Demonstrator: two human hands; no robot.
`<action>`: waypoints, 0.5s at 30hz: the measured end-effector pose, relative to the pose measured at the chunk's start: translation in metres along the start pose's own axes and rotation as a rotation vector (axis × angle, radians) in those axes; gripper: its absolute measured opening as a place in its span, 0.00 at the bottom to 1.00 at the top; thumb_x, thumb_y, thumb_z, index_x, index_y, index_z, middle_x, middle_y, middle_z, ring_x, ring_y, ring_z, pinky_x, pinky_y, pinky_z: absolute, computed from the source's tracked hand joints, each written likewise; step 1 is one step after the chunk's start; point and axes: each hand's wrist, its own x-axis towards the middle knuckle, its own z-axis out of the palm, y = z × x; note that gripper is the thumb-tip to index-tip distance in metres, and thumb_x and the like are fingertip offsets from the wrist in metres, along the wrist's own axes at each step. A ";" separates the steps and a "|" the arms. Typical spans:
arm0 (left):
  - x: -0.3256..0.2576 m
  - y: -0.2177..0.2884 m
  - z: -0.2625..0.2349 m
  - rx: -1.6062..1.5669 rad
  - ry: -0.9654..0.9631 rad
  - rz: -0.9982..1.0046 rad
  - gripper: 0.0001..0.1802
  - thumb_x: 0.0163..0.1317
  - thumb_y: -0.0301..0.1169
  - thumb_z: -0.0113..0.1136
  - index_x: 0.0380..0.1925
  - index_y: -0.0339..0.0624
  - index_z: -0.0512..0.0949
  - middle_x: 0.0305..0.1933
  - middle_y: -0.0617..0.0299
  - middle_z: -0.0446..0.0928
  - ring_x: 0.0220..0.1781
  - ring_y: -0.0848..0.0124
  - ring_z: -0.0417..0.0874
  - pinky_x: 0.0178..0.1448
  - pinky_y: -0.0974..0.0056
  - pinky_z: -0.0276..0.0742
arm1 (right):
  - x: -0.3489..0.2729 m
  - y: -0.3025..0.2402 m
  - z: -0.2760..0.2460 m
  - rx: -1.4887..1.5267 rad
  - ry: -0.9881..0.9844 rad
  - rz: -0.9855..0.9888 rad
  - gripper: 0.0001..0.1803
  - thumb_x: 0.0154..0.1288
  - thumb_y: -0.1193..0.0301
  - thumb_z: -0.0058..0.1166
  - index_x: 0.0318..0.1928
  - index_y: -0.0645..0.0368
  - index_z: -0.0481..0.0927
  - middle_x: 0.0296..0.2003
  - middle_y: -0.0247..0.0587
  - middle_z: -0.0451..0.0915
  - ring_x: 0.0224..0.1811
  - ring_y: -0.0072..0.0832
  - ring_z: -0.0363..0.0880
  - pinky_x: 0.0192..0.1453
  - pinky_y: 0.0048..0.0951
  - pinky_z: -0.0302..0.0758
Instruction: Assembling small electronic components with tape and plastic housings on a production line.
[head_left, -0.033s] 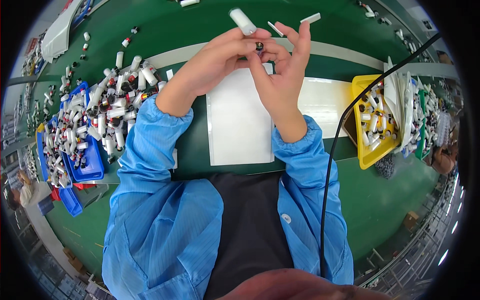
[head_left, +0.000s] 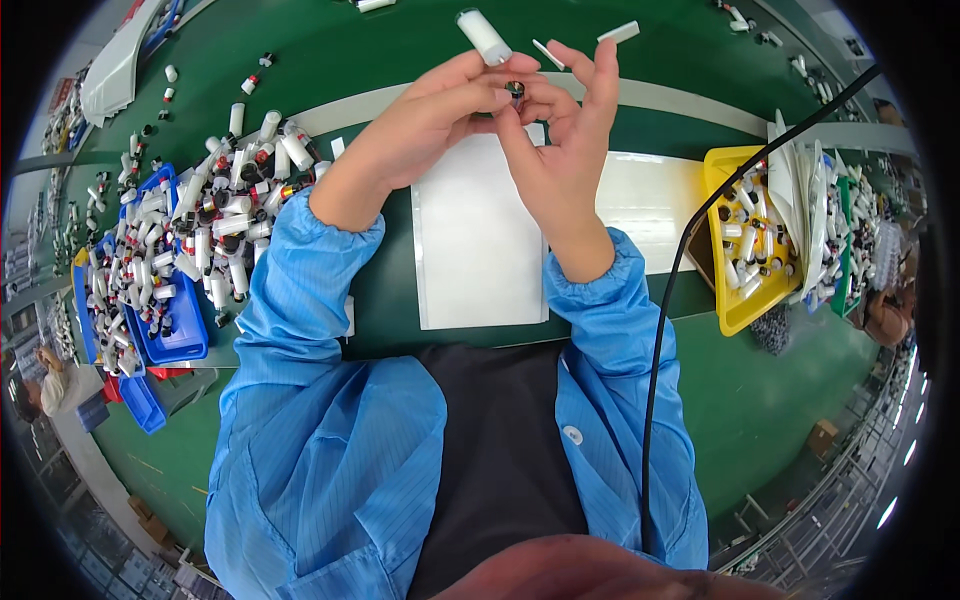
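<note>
My left hand (head_left: pixel 425 125) and my right hand (head_left: pixel 560 150) meet at the far end of a white sheet (head_left: pixel 480 240). Thumbs and fingers of both are closed around a small dark, round, shiny part (head_left: pixel 515 89); its lower portion is hidden by the fingers. Other fingers of my right hand stretch upward, apart. Just beyond my left fingers is a white cylinder (head_left: pixel 484 38) with a clear rim; I cannot tell whether they touch it. Beyond my right fingertips are a thin white strip (head_left: pixel 548 55) and a white flat piece (head_left: pixel 619 32).
On the left lies a heap of white cylinders with black and red parts (head_left: pixel 235 200), beside blue trays (head_left: pixel 180 325). A yellow tray (head_left: pixel 735 320) with similar pieces stands at right. A black cable (head_left: pixel 665 310) crosses in front of my right side.
</note>
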 end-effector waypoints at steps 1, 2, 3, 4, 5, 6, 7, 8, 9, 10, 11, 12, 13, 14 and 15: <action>-0.001 0.002 -0.001 0.077 0.013 -0.011 0.22 0.74 0.36 0.53 0.63 0.37 0.70 0.62 0.54 0.76 0.59 0.67 0.80 0.65 0.60 0.75 | 0.002 0.000 0.000 -0.013 -0.031 -0.003 0.55 0.58 0.86 0.62 0.78 0.58 0.39 0.66 0.56 0.62 0.47 0.29 0.81 0.43 0.22 0.78; -0.001 0.005 0.000 0.153 0.025 -0.022 0.23 0.72 0.33 0.56 0.63 0.36 0.71 0.61 0.55 0.77 0.58 0.67 0.80 0.64 0.61 0.76 | 0.003 0.000 -0.001 -0.035 -0.030 0.002 0.55 0.58 0.86 0.61 0.78 0.58 0.40 0.66 0.56 0.62 0.47 0.29 0.81 0.43 0.21 0.78; -0.002 0.008 -0.001 0.230 0.038 -0.033 0.23 0.71 0.31 0.58 0.63 0.35 0.71 0.61 0.55 0.77 0.58 0.68 0.81 0.63 0.62 0.77 | 0.003 -0.001 -0.002 -0.058 -0.029 0.007 0.54 0.58 0.86 0.61 0.78 0.58 0.40 0.66 0.56 0.63 0.47 0.29 0.81 0.43 0.21 0.78; -0.002 0.008 -0.002 0.235 0.047 -0.022 0.23 0.69 0.29 0.60 0.62 0.34 0.72 0.60 0.55 0.77 0.57 0.68 0.81 0.63 0.63 0.77 | 0.003 -0.001 -0.004 -0.081 -0.030 0.010 0.54 0.58 0.86 0.61 0.78 0.58 0.40 0.66 0.56 0.63 0.47 0.29 0.81 0.43 0.21 0.78; -0.001 0.008 -0.004 0.240 0.055 -0.011 0.23 0.68 0.27 0.62 0.62 0.34 0.72 0.59 0.56 0.78 0.56 0.69 0.82 0.62 0.64 0.78 | 0.003 0.000 -0.004 -0.102 -0.042 -0.015 0.54 0.58 0.86 0.61 0.78 0.58 0.41 0.67 0.56 0.63 0.47 0.28 0.81 0.42 0.20 0.77; -0.001 0.008 -0.005 0.245 0.064 -0.001 0.23 0.66 0.24 0.63 0.61 0.33 0.73 0.58 0.56 0.78 0.56 0.69 0.83 0.61 0.65 0.79 | 0.003 0.002 -0.004 -0.122 -0.054 -0.040 0.54 0.58 0.85 0.61 0.78 0.58 0.41 0.67 0.56 0.63 0.47 0.28 0.81 0.42 0.20 0.77; -0.001 0.008 -0.005 0.248 0.063 0.013 0.23 0.66 0.24 0.64 0.60 0.33 0.73 0.58 0.56 0.79 0.56 0.69 0.82 0.61 0.65 0.78 | 0.003 0.002 -0.004 -0.142 -0.067 -0.066 0.54 0.58 0.85 0.61 0.78 0.58 0.41 0.67 0.56 0.63 0.47 0.28 0.81 0.42 0.20 0.77; -0.001 0.008 -0.004 0.250 0.062 0.027 0.23 0.66 0.24 0.64 0.60 0.33 0.74 0.57 0.56 0.79 0.56 0.69 0.82 0.61 0.65 0.78 | 0.004 -0.001 -0.002 -0.125 -0.040 -0.054 0.52 0.59 0.85 0.60 0.77 0.59 0.43 0.65 0.56 0.66 0.47 0.27 0.81 0.42 0.20 0.77; -0.001 0.008 -0.003 0.252 0.062 0.041 0.22 0.65 0.24 0.64 0.59 0.33 0.74 0.57 0.57 0.79 0.56 0.69 0.82 0.62 0.64 0.78 | 0.006 -0.006 0.000 -0.109 -0.013 -0.042 0.50 0.61 0.85 0.60 0.77 0.60 0.44 0.64 0.55 0.69 0.47 0.26 0.81 0.42 0.19 0.77; -0.001 0.007 -0.003 0.245 0.061 0.048 0.22 0.66 0.24 0.64 0.59 0.33 0.74 0.57 0.56 0.79 0.56 0.69 0.82 0.62 0.64 0.78 | 0.006 -0.009 0.001 -0.094 0.013 -0.032 0.47 0.62 0.85 0.59 0.76 0.61 0.46 0.62 0.55 0.72 0.47 0.26 0.81 0.42 0.19 0.77; -0.001 0.006 -0.004 0.237 0.059 0.056 0.22 0.66 0.25 0.64 0.59 0.33 0.74 0.58 0.56 0.79 0.56 0.69 0.82 0.62 0.64 0.78 | 0.005 -0.006 0.000 -0.088 -0.001 -0.014 0.48 0.60 0.84 0.60 0.76 0.62 0.47 0.62 0.56 0.71 0.50 0.30 0.79 0.46 0.25 0.76; -0.001 0.005 -0.004 0.229 0.058 0.063 0.21 0.66 0.25 0.64 0.58 0.33 0.74 0.58 0.56 0.79 0.56 0.69 0.82 0.62 0.64 0.77 | 0.003 -0.001 -0.003 -0.081 -0.015 0.004 0.48 0.58 0.83 0.60 0.75 0.63 0.48 0.62 0.56 0.70 0.53 0.35 0.77 0.50 0.31 0.76; -0.001 0.005 -0.003 0.219 0.057 0.073 0.21 0.66 0.25 0.65 0.58 0.33 0.75 0.56 0.56 0.80 0.56 0.69 0.83 0.61 0.65 0.78 | 0.004 0.000 -0.004 -0.083 -0.029 -0.004 0.49 0.57 0.83 0.60 0.75 0.64 0.47 0.62 0.57 0.70 0.54 0.37 0.77 0.50 0.32 0.76; -0.001 0.004 -0.001 0.209 0.055 0.083 0.21 0.65 0.26 0.65 0.57 0.34 0.75 0.55 0.57 0.81 0.55 0.70 0.83 0.60 0.66 0.78 | 0.004 -0.001 -0.006 -0.085 -0.044 -0.009 0.50 0.57 0.83 0.60 0.75 0.65 0.45 0.62 0.57 0.69 0.55 0.38 0.76 0.51 0.33 0.76; -0.002 0.003 0.000 0.199 0.054 0.094 0.20 0.65 0.27 0.65 0.56 0.35 0.76 0.53 0.57 0.82 0.54 0.71 0.83 0.59 0.67 0.78 | 0.006 -0.005 -0.007 -0.095 -0.060 -0.039 0.52 0.57 0.84 0.59 0.76 0.65 0.42 0.64 0.58 0.69 0.54 0.36 0.77 0.48 0.30 0.77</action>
